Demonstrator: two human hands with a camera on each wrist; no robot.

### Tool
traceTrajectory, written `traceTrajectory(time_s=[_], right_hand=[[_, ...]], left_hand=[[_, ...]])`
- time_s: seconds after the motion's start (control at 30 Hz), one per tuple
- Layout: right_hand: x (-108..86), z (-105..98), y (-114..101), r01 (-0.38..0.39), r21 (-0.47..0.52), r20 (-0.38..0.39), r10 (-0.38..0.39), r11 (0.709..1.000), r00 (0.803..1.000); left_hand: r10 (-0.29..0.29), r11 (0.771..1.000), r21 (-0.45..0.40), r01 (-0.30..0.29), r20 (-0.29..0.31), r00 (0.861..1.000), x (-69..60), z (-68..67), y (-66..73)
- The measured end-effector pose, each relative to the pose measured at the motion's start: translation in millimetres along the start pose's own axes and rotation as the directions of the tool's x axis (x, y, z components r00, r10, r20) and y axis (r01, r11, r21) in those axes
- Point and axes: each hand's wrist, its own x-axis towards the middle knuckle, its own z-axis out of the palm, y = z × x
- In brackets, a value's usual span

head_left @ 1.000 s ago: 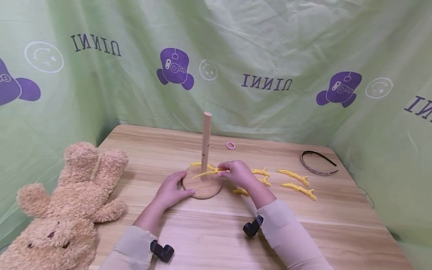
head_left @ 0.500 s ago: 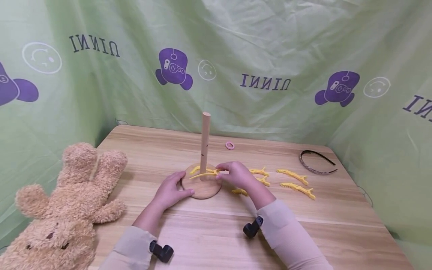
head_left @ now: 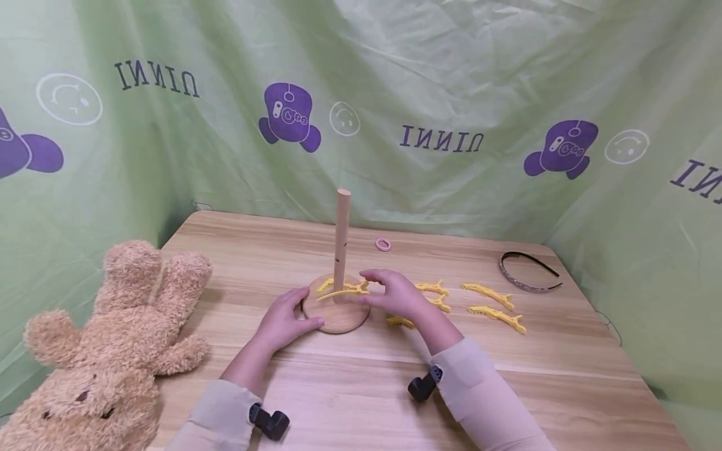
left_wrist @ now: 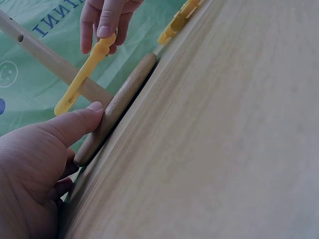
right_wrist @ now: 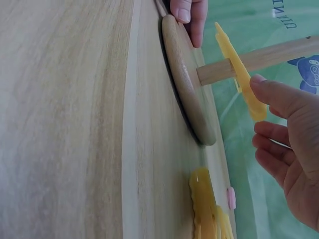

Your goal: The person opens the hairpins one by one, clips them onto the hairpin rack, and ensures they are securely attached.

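A wooden stand has an upright post (head_left: 342, 235) on a round base (head_left: 338, 319). My left hand (head_left: 286, 321) holds the base's left rim, with the thumb on the rim in the left wrist view. Low on the post sits a yellow hair clip (head_left: 344, 292), one jaw in front and one behind. My right hand (head_left: 397, 294) is at the clip's handle end. In the right wrist view its thumb (right_wrist: 271, 92) lies against the clip (right_wrist: 239, 72), while the other fingers are spread apart from it.
Right of the stand lie several more yellow hair clips (head_left: 496, 314), some partly behind my right hand. A black headband (head_left: 521, 280) lies farther right. Behind the stand is a pink hair tie (head_left: 383, 244). A plush bear (head_left: 121, 338) lies at the left.
My right fingers have spread from their pinch on the hair clip's handle. The clip stays around the post. My left hand keeps its place on the base.
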Motion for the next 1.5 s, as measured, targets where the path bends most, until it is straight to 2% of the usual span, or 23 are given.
traceTrajectory(time_s=[0.17, 0.37, 0.6, 0.73, 0.93, 1.13, 1.23, 1.37, 1.43, 1.5], right_hand=[[-10.6, -6, 7, 0.004, -0.021, -0.060, -0.005, 1.000, 0.998], [-28.9, -17, 25, -0.025, -0.036, -0.104, 0.021, 0.999, 0.994], [-56.6, -32, 49, -0.118, 0.006, -0.165, 0.118, 0.993, 0.979], [-75.5, -41, 66, -0.149, 0.017, -0.225, 0.149, 0.989, 0.963], [-103.2, -59, 94, -0.215, -0.021, -0.311, 0.198, 0.976, 0.930], [-126.8, -76, 123, -0.271, 0.042, -0.343, 0.268, 0.962, 0.900], [-139.1, -82, 136, -0.328, 0.099, -0.347, 0.341, 0.940, 0.874], [-154.5, -89, 149, -0.394, 0.109, -0.356, 0.406, 0.913, 0.842], [-161.3, -92, 156, -0.408, 0.099, -0.367, 0.414, 0.908, 0.833], [-166.8, -94, 163, -0.406, 0.083, -0.375, 0.406, 0.910, 0.834]], left_hand=[[0.000, 1.000, 0.010, 0.000, 0.001, 1.000, -0.5, 0.7, 0.3], [-0.015, 1.000, 0.013, 0.015, 0.005, 1.000, -0.4, -0.1, 1.6], [-0.012, 1.000, 0.009, 0.012, 0.007, 1.000, -0.2, -0.8, 1.9], [-0.013, 1.000, 0.008, 0.013, 0.009, 1.000, -0.2, -0.8, 0.9], [-0.007, 1.000, 0.011, 0.007, 0.013, 1.000, 0.1, -0.8, 1.3], [-0.012, 1.000, 0.010, 0.012, 0.014, 1.000, -0.2, -0.4, 1.8], [-0.012, 1.000, 0.005, 0.012, 0.014, 1.000, -0.4, 0.0, 2.3], [-0.013, 1.000, 0.004, 0.013, 0.012, 1.000, -0.2, 0.0, 2.6], [-0.015, 1.000, 0.007, 0.015, 0.013, 1.000, 0.1, -0.3, 2.6], [-0.018, 1.000, 0.009, 0.018, 0.013, 1.000, 0.4, -0.7, 2.3]])
